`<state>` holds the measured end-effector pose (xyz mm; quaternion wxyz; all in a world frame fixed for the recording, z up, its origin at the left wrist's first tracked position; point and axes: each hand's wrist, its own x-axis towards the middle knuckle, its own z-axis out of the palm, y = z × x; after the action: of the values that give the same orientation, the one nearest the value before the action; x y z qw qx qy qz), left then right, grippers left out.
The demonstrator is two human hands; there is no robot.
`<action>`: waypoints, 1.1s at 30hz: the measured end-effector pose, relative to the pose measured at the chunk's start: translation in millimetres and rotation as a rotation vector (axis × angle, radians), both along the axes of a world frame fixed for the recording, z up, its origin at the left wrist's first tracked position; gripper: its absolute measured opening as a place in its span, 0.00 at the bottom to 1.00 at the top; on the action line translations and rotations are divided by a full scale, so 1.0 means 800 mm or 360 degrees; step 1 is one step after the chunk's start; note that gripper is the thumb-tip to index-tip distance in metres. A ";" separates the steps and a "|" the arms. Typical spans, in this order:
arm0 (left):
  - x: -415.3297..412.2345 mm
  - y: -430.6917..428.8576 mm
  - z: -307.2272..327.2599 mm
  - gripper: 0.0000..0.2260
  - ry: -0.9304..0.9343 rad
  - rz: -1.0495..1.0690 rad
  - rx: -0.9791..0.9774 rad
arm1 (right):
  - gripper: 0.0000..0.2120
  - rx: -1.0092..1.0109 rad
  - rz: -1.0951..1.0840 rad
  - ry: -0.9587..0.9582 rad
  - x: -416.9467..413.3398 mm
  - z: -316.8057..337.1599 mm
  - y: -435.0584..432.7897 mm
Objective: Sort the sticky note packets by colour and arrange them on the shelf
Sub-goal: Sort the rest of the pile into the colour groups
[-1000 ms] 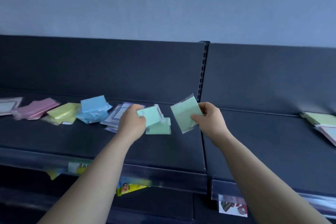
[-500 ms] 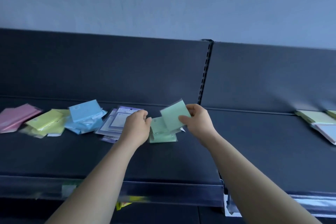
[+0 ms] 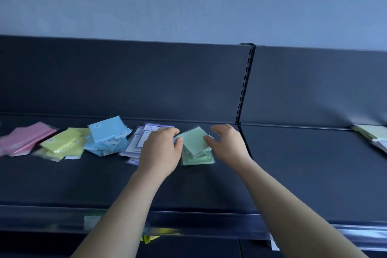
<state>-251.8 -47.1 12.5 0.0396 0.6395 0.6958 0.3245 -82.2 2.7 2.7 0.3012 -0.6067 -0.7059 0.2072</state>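
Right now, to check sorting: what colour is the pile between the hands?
The pile is mint green; head view.

Blue-grey wall point(image 3: 188, 2) w/ scuffs, dim.

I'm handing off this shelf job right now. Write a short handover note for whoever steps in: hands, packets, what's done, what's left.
Hands: the left hand has its fingers curled against the left edge of the green pile; whether it pinches a packet is unclear. The right hand is open, thumb at the right edge of the top green packet.
On the shelf, left to right: pink pile, yellow pile, blue pile, purple pile, green pile, all loosely fanned.
Done: five colour groups.
Left: square up the piles. The pale packets at the far right probably need sorting.
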 end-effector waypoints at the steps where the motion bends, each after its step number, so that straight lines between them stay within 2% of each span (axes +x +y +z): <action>1: 0.006 0.000 0.001 0.14 0.0014 -0.0021 0.0026 | 0.20 0.0058 -0.0032 -0.0060 0.009 0.003 -0.005; 8: 0.081 0.004 0.009 0.13 0.0102 -0.0236 0.0179 | 0.17 0.0280 -0.0204 -0.0417 0.102 0.012 -0.037; 21: 0.328 0.036 0.005 0.12 0.0142 -0.0640 0.0110 | 0.17 0.0318 -0.0593 -0.0514 0.372 -0.001 -0.036; 25: 0.421 0.058 0.005 0.13 0.0121 -0.0658 0.0026 | 0.14 0.0241 -0.0665 -0.0497 0.480 -0.003 -0.020; 28: 0.486 0.074 0.002 0.13 0.0129 -0.0661 -0.0052 | 0.15 0.0162 -0.0731 -0.0557 0.556 -0.007 -0.008; 31: 0.540 0.088 -0.002 0.14 0.0116 -0.0660 -0.0145 | 0.19 -0.0110 -0.0726 -0.0700 0.617 -0.013 0.007; 33: 0.569 0.097 -0.007 0.15 0.0081 -0.0663 -0.0214 | 0.14 -0.0221 -0.0617 -0.0689 0.640 -0.020 0.015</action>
<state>203.5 30.7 6.9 0.1309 0.7733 0.5696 0.2459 429.8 15.1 -12.9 0.1353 -0.7793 -0.6089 0.0594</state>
